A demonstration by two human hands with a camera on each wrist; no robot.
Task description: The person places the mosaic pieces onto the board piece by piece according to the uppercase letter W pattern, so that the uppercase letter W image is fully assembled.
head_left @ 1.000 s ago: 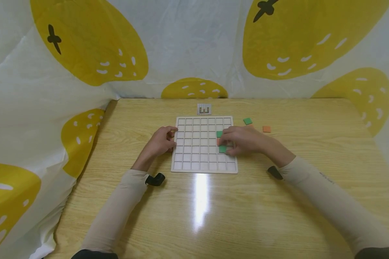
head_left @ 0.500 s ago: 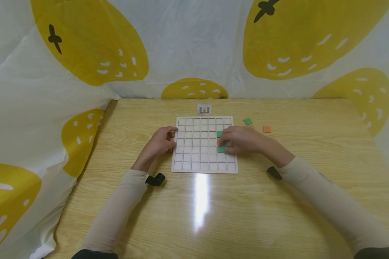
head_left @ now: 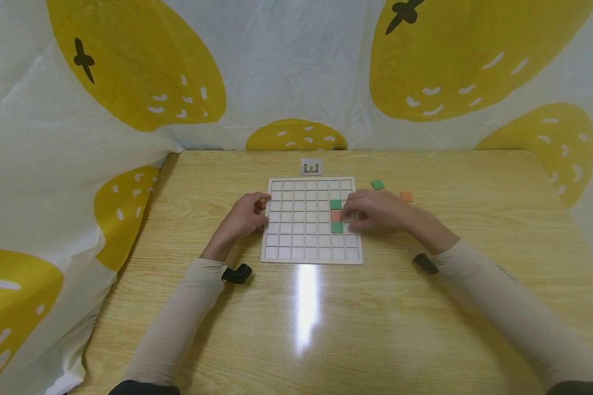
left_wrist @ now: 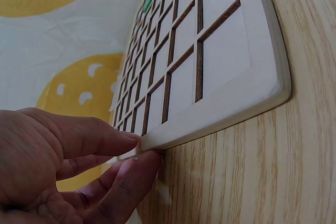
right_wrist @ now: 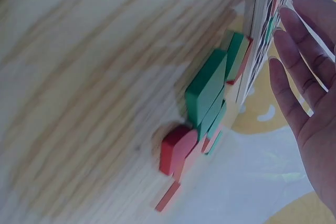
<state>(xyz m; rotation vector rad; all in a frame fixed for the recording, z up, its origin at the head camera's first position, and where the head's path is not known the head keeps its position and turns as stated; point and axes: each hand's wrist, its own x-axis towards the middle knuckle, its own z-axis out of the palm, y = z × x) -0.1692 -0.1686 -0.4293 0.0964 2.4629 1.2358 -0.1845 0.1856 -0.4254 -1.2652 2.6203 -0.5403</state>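
A white gridded board point(head_left: 311, 261) lies on the wooden table. Three square tiles sit in one column toward its right side: a green tile point(head_left: 335, 204), an orange-red tile point(head_left: 336, 216) and another green tile point(head_left: 337, 227). My left hand point(head_left: 247, 213) pinches the board's left edge; in the left wrist view the thumb is on the rim and a finger under it. My right hand point(head_left: 378, 210) hovers over the board's right edge, beside the tiles. Its fingers point(right_wrist: 299, 51) are extended and spread, with nothing seen between them.
Behind the board lies a small card point(head_left: 311, 166) with a printed grid pattern. To the right are a loose green tile point(head_left: 378, 185) and an orange tile point(head_left: 407, 196). The right wrist view shows several green and red tiles point(right_wrist: 207, 87) beside the board. A lemon-print cloth point(head_left: 296, 66) hangs behind.
My right hand has let go of the nearest green tile, which now lies straight in its cell, and has drawn back to the right. The left hand has stayed put.
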